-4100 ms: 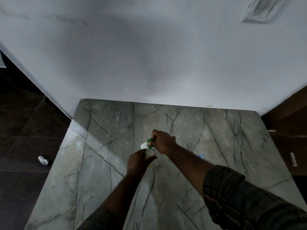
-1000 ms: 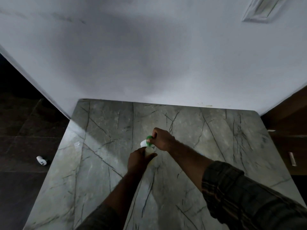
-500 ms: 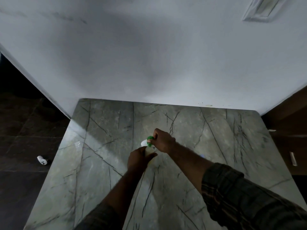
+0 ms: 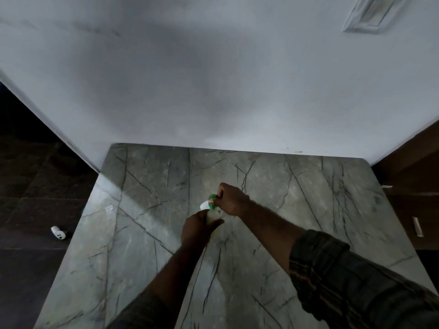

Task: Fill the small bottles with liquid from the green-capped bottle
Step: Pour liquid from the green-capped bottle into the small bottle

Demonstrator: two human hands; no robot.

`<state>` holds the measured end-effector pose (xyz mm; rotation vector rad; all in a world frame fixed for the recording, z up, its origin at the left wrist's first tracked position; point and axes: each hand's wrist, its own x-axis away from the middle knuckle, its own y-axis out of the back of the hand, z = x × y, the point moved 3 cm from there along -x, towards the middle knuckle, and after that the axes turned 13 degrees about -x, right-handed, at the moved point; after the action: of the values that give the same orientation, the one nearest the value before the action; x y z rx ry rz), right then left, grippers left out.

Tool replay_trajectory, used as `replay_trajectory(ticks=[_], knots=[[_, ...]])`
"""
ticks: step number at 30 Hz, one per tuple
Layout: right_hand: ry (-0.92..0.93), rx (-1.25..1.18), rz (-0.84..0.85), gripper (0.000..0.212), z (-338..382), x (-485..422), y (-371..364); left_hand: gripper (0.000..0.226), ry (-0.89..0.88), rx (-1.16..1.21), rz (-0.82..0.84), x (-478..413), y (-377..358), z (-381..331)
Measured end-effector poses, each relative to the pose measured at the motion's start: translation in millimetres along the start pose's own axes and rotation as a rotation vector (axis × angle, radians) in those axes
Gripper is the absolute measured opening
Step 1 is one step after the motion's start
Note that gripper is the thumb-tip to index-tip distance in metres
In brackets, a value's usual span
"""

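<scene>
Nearest the camera, a dark plaid sleeve (image 4: 351,279) covers the right forearm, which reaches in from the lower right across the grey-green marble tabletop (image 4: 147,233) with its dark veins. The left forearm comes up from the bottom edge, its cuff only just in view.

Near the middle of the tabletop the two hands meet. The left hand (image 4: 196,230) is curled around a small pale bottle (image 4: 212,216), fingers (image 4: 215,223) wrapped closed about its body so that only a strip of it shows above the knuckles; whether the bottle stands on the tabletop or is lifted clear cannot be told. Just beyond and above it, the right hand (image 4: 231,201) is closed on the green-capped bottle (image 4: 204,205), fingers pinched at the green cap (image 4: 211,200). The white body pokes out to the left of the cap, so the bottle lies tilted, right over the small bottle's mouth. No stream of liquid can be made out in the dim light.

Off the tabletop's left edge, a small white object (image 4: 58,233) lies on the dark floor (image 4: 31,198). At the far end the tabletop butts against a plain white wall (image 4: 213,79), with a pale rectangular plate (image 4: 370,13) fixed high at the upper right.
</scene>
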<state>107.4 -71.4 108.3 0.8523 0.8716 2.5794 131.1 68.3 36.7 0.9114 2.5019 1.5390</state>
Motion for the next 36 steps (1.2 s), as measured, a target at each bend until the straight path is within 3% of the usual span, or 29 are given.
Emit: replay_trajectory(ticks=[36], knots=[[-0.014,-0.022,-0.02,0.019,-9,0,-10,0.042,0.023,0.037,0.023,4,-5,-1]])
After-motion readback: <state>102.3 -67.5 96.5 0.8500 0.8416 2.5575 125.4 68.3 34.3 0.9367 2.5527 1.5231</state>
